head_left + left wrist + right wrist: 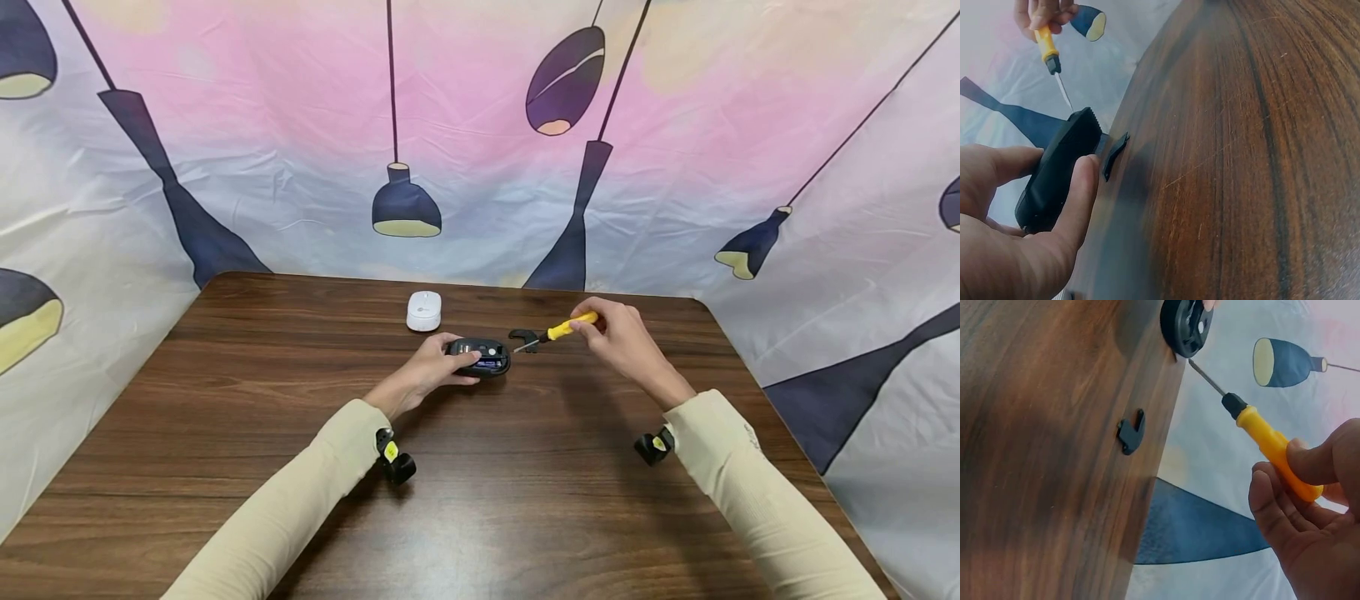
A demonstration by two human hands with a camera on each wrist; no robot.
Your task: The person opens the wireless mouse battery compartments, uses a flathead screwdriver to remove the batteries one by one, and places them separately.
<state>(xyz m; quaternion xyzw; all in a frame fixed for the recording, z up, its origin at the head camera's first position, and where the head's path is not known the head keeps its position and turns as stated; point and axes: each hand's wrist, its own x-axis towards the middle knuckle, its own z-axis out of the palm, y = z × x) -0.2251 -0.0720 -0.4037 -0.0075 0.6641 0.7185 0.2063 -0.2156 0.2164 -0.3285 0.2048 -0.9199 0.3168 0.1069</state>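
My left hand (431, 365) grips a black computer mouse (497, 364) by its sides, underside up, with the thumb across the open battery bay. Between the thumb and fingers of my right hand (617, 335) is the yellow handle of a screwdriver (560, 330). Its metal shaft slants down toward the mouse, the tip close to the mouse's right end. In the right wrist view the screwdriver (1266, 440) has a black collar below the handle. A black curved battery cover (1130, 432) lies on the table just beyond the mouse.
A white mouse (424, 311) sits on the wooden table (315, 517) behind my left hand. Beyond the table's back edge hangs a cloth backdrop (300, 192) printed with lamps. Each wrist wears a small black camera (397, 465).
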